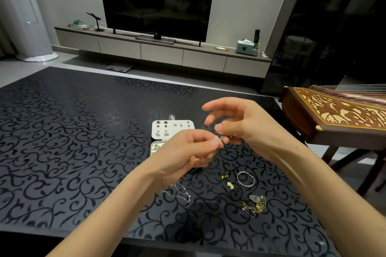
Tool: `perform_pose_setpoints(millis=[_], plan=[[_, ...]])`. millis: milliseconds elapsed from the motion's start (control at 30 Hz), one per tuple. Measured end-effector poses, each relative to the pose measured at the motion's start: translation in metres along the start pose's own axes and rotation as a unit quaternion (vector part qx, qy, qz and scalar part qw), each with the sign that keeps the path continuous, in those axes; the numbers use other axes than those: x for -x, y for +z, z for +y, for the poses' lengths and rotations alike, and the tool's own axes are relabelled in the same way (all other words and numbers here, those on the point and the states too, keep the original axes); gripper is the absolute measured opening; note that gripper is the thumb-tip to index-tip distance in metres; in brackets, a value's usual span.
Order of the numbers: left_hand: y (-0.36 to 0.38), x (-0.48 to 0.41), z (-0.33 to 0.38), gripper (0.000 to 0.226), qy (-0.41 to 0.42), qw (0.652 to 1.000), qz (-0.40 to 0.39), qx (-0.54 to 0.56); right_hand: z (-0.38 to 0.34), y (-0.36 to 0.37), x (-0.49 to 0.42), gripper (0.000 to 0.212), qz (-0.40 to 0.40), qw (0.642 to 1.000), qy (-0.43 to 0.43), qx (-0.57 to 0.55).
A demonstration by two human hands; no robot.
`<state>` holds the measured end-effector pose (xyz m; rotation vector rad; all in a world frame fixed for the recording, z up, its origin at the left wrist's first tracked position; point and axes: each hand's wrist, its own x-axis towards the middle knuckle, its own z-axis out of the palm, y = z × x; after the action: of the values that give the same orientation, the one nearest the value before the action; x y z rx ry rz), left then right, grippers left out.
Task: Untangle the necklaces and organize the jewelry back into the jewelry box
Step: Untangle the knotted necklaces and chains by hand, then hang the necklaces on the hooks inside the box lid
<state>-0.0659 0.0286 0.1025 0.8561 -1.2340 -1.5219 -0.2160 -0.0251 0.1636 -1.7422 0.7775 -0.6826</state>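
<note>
Two hands hold a small silver piece [221, 137] above the patterned table [62, 131].

The left hand [188, 152] pinches it between thumb and forefinger, its other fingers curled. The right hand [240, 125] pinches the other end, its remaining fingers spread upward. Behind them the jewelry box [173, 129] lies open, with earrings pinned in its white lid and its lower tray mostly hidden by the left hand. A silver chain [180, 192] lies by the left wrist. Near the right forearm lie gold earrings [229, 184], a silver bangle [238, 178] and a tangle of gold and silver chains [253, 204]. A wooden zither [334, 117] stands to the right.
</note>
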Motion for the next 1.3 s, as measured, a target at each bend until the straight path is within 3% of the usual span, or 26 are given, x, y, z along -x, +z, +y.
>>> perform_pose_setpoints(millis=[200,333,400,467,533,600,700,833,900,967,1067,1167,1300], plan=[[-0.031,0.011,-0.007,0.006,-0.041,0.994,0.057,-0.080,0.005,-0.021,-0.004,0.039,0.082,0.996,-0.005,-0.032],[-0.047,0.011,-0.012,0.014,-0.039,0.928,0.224,-0.295,0.016,-0.029,0.001,0.037,0.121,0.993,0.007,-0.010],[-0.054,0.005,-0.005,0.010,0.008,0.918,0.296,-0.263,0.026,-0.027,0.003,0.035,0.123,0.992,0.028,0.004],[-0.063,-0.003,0.004,0.007,0.031,0.938,0.325,-0.114,0.038,-0.023,0.005,0.034,0.120,0.991,0.058,0.005],[-0.070,-0.012,0.012,0.008,0.027,0.948,0.315,0.030,0.051,-0.018,0.005,0.033,0.117,0.989,0.092,0.005],[-0.071,-0.021,0.017,0.006,0.019,0.958,0.280,0.055,0.064,-0.013,0.001,0.034,0.104,0.986,0.129,0.032],[-0.064,-0.037,0.028,0.003,0.003,0.965,0.229,-0.126,0.076,-0.006,-0.011,0.029,0.031,0.977,0.190,0.097],[-0.049,-0.065,0.049,0.003,-0.026,0.915,0.141,-0.377,0.080,-0.007,-0.032,0.031,-0.015,0.944,0.159,0.288],[-0.042,-0.078,0.056,0.002,-0.031,0.883,0.103,-0.457,0.074,-0.008,-0.041,0.032,-0.005,0.966,0.111,0.232],[-0.037,-0.088,0.061,0.001,-0.024,0.848,0.078,-0.524,0.066,-0.008,-0.047,0.031,-0.005,0.995,0.080,0.063],[-0.039,-0.100,0.071,0.009,-0.016,0.810,0.089,-0.580,0.057,-0.009,-0.063,0.020,0.002,0.998,0.054,-0.045],[-0.048,-0.107,0.084,0.012,-0.040,0.855,0.094,-0.508,0.047,-0.008,-0.083,0.010,0.023,0.996,0.051,-0.069],[-0.070,-0.111,0.099,0.014,-0.081,0.923,0.057,-0.372,0.036,-0.011,-0.105,0.007,-0.008,0.987,0.074,-0.139]])
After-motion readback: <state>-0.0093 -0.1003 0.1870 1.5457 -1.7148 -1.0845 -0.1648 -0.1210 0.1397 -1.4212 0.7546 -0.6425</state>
